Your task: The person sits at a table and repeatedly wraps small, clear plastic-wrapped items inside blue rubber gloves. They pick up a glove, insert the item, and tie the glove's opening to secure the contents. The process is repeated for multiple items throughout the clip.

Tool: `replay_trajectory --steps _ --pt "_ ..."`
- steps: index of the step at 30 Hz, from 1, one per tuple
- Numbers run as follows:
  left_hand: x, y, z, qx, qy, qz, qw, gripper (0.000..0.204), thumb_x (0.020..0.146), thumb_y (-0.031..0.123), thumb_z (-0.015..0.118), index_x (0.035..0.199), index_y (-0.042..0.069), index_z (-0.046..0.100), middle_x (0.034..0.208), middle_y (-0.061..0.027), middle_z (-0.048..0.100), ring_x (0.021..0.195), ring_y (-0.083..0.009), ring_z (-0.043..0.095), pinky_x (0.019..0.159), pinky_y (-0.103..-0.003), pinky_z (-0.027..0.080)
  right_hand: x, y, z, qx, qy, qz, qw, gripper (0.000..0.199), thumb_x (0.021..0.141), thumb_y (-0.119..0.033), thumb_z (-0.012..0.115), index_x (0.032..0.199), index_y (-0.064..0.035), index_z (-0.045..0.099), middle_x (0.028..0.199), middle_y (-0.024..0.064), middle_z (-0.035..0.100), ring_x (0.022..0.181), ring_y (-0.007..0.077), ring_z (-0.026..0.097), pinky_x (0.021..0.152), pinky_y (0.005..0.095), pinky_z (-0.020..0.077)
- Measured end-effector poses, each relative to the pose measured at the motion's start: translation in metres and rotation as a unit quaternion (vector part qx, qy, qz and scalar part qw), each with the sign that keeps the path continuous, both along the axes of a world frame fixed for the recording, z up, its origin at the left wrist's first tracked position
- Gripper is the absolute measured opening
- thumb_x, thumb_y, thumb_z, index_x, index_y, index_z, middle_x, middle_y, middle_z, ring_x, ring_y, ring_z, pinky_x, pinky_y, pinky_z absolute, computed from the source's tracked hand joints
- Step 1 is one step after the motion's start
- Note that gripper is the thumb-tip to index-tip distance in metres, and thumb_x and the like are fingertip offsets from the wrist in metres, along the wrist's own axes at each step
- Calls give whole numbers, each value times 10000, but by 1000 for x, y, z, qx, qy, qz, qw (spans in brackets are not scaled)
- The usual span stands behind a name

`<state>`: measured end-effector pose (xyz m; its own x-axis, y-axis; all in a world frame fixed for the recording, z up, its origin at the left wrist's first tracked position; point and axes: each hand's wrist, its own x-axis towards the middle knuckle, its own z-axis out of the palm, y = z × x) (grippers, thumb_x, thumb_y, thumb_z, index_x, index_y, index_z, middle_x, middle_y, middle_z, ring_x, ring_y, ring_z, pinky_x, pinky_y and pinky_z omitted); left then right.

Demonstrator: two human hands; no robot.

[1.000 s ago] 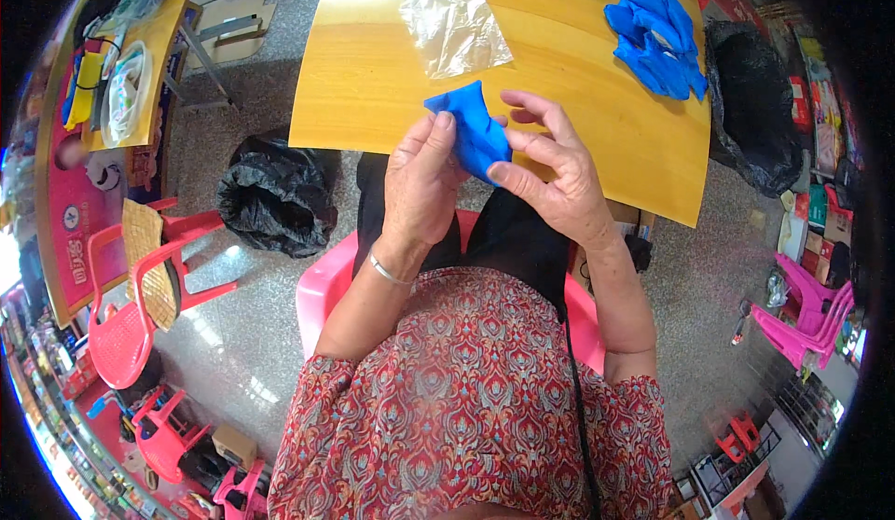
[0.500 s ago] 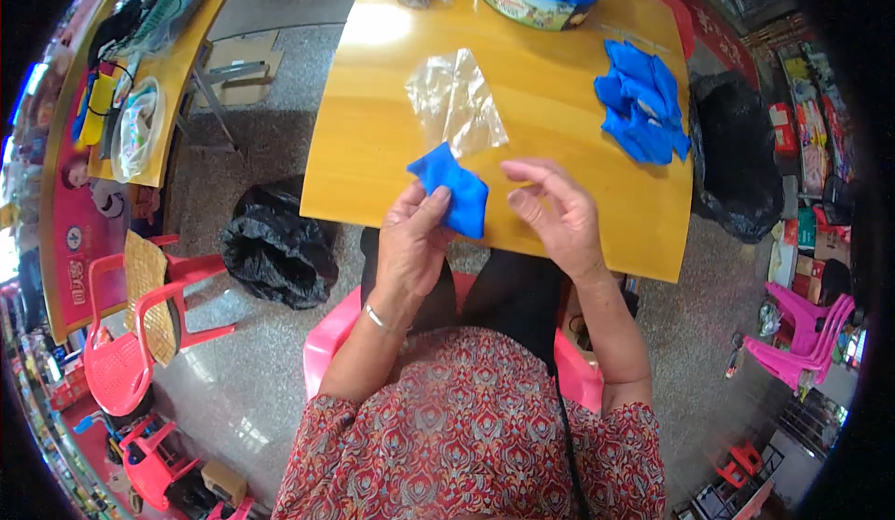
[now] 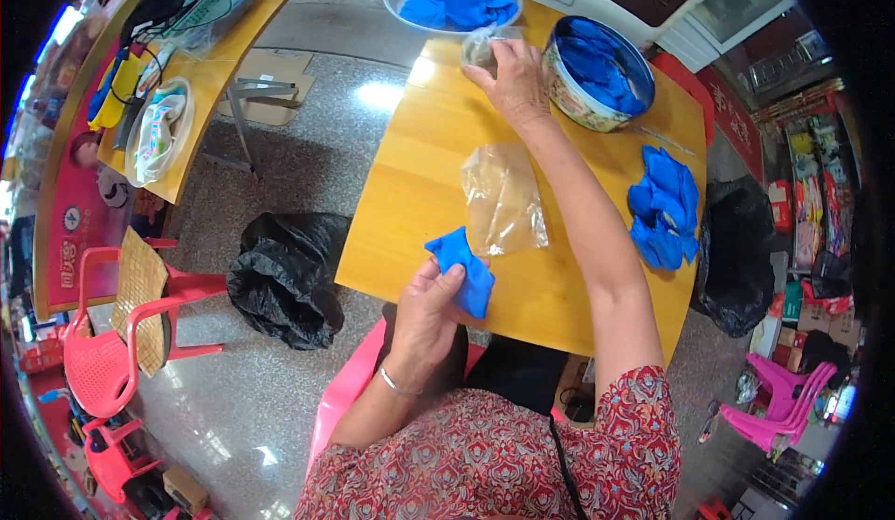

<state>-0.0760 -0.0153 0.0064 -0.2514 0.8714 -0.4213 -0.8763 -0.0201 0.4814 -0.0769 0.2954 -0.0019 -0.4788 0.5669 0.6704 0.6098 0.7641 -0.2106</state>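
Head view: left hand (image 3: 429, 310) grips a folded blue plastic glove (image 3: 463, 269) at the near edge of the yellow wooden tabletop (image 3: 410, 194). Right hand (image 3: 511, 77) reaches far across, fingers closed on a small clear plastic bag (image 3: 480, 46) beside the round tin of blue gloves (image 3: 598, 70). Another clear bag (image 3: 504, 199) lies flat mid-table.

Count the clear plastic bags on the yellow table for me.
2: one clear plastic bag lies flat mid-table; another bag is under the right hand at the far edge. More may be hidden.
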Motion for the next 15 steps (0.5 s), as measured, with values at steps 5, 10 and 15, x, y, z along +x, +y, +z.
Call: replay_trajectory --steps 5,10,15 --pt "0 -2 -1 -10 76 7 997 338 902 70 609 1219 11 510 1076 -79 634 959 -158 623 878 -315 502 6 36 -26 -52 53 -5 997 166 772 -237 638 831 -83 646 870 91 640 821 324 608 716 425 481" --pt "9 -3 -4 -12 86 -18 996 308 903 42 583 1202 7 517 1058 -61 633 939 -135 614 859 -296 496 54 -3 13 -353 278 142 882 159 879 -142 571 881 -13 663 813 10 662 700 159 623 660 310 487" --pt "12 -4 -1 53 78 -7 996 349 884 60 595 1217 10 505 1055 -91 621 952 -187 617 877 -344 496 136 -79 45 -619 433 296 584 258 948 -121 506 1145 28 583 1057 69 645 949 150 618 842 291 493"
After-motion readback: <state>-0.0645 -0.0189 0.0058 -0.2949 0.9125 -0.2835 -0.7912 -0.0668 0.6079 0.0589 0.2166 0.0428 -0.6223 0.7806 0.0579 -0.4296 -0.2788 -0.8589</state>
